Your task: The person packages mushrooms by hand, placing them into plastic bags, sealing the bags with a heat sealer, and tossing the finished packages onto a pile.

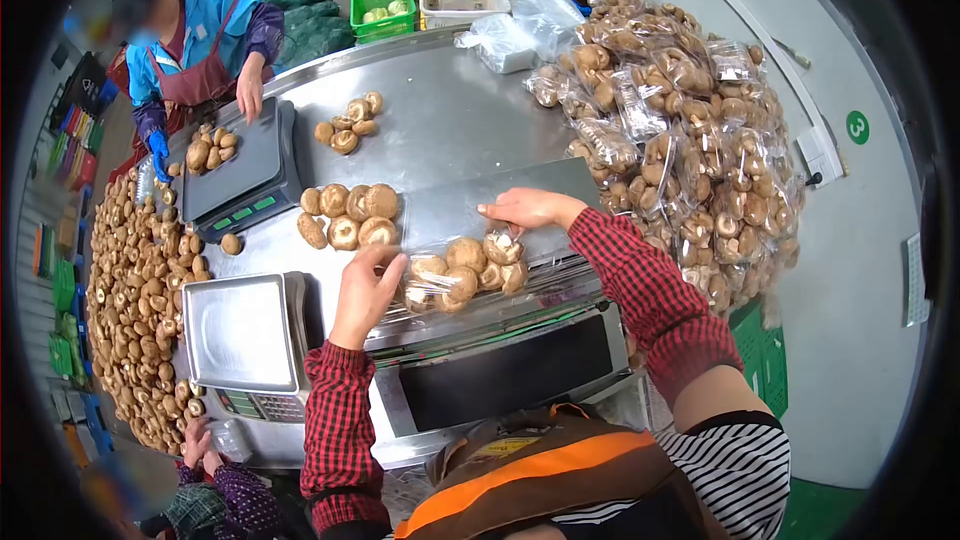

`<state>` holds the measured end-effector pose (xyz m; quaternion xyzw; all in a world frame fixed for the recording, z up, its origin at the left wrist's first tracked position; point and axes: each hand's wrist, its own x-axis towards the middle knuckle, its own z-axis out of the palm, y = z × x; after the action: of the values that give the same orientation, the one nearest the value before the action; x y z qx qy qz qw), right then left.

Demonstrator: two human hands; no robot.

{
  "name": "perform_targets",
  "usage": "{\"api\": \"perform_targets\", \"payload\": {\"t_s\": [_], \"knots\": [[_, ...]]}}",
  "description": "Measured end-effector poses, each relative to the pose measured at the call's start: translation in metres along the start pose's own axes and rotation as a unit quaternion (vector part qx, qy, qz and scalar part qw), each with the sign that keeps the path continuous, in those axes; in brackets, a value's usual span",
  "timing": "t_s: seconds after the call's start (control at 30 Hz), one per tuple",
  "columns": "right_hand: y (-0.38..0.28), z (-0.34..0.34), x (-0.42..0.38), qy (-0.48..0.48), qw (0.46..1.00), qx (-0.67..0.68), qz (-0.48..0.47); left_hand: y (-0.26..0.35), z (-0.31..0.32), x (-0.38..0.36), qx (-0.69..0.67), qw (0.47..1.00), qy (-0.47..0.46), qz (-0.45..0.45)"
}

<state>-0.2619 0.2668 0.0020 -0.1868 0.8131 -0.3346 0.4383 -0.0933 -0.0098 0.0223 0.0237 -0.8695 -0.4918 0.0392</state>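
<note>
Several brown mushrooms [465,254] lie in clear plastic film on the wrapping machine [505,370] in front of me. My left hand [367,285] is at the left end of these mushrooms, thumb and fingers closed around the film's edge. At their right end is my right hand [525,210], its thumb stretched out and its other fingertips curled down over a mushroom and the film. Just behind my left hand, a group of loose mushrooms [345,212] rests on the metal table [440,100], not wrapped.
Wrapped mushroom packs [690,130] are heaped at right. Loose mushrooms [145,310] cover the left side, beside a black scale [240,175] and a silver scale [240,330]. A co-worker in blue [200,40] reaches over the black scale; another person's hands [200,445] show lower left.
</note>
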Motion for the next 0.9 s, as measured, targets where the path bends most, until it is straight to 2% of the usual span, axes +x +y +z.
{"api": "perform_targets", "payload": {"t_s": [0.03,0.1,0.13,0.17,0.2,0.23,0.27,0.37,0.43,0.5,0.57,0.63,0.67,0.7,0.77,0.8,0.83,0.9], "knots": [[0.006,0.0,0.002,-0.008,1.0,-0.027,-0.015,-0.002,-0.001,-0.005,-0.001,1.0,0.0,-0.001],[0.017,-0.003,0.008,-0.016,0.998,-0.054,-0.029,-0.007,-0.003,-0.016,-0.022,0.998,0.01,-0.066],[0.017,-0.007,0.01,-0.038,0.992,-0.104,-0.066,-0.007,-0.005,-0.019,-0.079,0.991,-0.003,-0.11],[0.019,-0.01,0.01,-0.06,0.981,-0.153,-0.102,-0.011,-0.007,-0.023,-0.079,0.991,-0.004,-0.111],[0.022,-0.014,0.005,-0.06,0.981,-0.153,-0.102,-0.016,-0.009,-0.026,-0.012,0.998,0.01,-0.062],[0.011,-0.019,-0.011,-0.069,0.99,-0.102,-0.071,-0.019,-0.01,-0.028,0.055,0.998,0.023,-0.012],[0.007,-0.022,-0.023,-0.079,0.995,-0.049,-0.039,-0.011,-0.012,-0.03,0.015,0.998,-0.002,-0.069],[0.023,-0.033,-0.022,-0.121,0.989,-0.008,-0.084,-0.02,-0.007,-0.031,-0.008,0.997,-0.044,-0.06],[0.024,-0.035,-0.028,-0.131,0.989,0.01,-0.075,-0.022,-0.005,-0.031,0.015,0.998,-0.043,-0.05],[0.017,-0.033,-0.04,-0.109,0.977,-0.123,-0.134,-0.025,0.0,-0.03,0.053,0.998,-0.037,-0.026],[0.023,-0.018,-0.049,-0.072,0.979,-0.13,-0.141,-0.02,0.003,-0.032,0.066,0.997,-0.034,-0.037],[0.038,0.006,-0.057,0.039,0.977,-0.058,-0.2,-0.017,0.01,-0.035,0.082,0.995,-0.031,-0.051],[0.045,0.021,-0.057,0.076,0.967,0.01,-0.242,-0.016,0.016,-0.037,0.118,0.993,0.012,-0.026],[0.052,0.035,-0.06,0.075,0.968,0.013,-0.239,-0.016,0.022,-0.04,0.154,0.987,0.054,0.0],[0.031,0.064,-0.068,0.295,0.947,0.058,-0.115,-0.021,0.03,-0.041,0.15,0.987,0.065,0.006],[0.032,0.08,-0.065,0.365,0.917,0.029,-0.155,-0.027,0.034,-0.041,0.089,0.992,0.081,-0.035],[0.031,0.087,-0.065,0.368,0.917,0.029,-0.152,-0.026,0.038,-0.039,0.027,0.992,0.096,-0.076],[0.029,0.098,-0.065,0.463,0.869,0.065,-0.161,-0.025,0.041,-0.04,0.001,0.992,0.11,-0.056]]}}
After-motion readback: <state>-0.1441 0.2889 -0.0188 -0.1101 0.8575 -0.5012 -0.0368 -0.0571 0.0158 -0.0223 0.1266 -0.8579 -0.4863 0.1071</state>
